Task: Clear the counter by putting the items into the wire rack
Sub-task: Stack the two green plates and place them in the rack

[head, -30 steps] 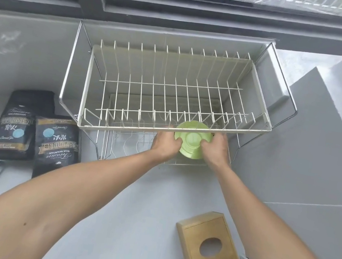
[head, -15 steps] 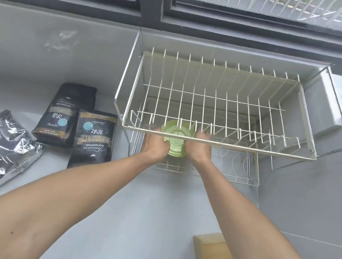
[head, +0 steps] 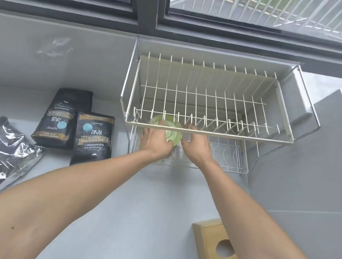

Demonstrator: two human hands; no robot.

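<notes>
Bowl [head: 170, 132] held between left hand [head: 155, 140] and right hand [head: 196, 147] under rack [head: 209, 133] upper tier; rim may be knocked against wires, slip risked.

I can't see the fingertips of my left hand [head: 157, 138] or right hand [head: 196, 146]; the rack [head: 207, 132] rim hides them. The green bowl [head: 171, 135] there is blurred, partly covered. Right of the rack, the wooden box [head: 214, 246] is behind my forearm.
</notes>
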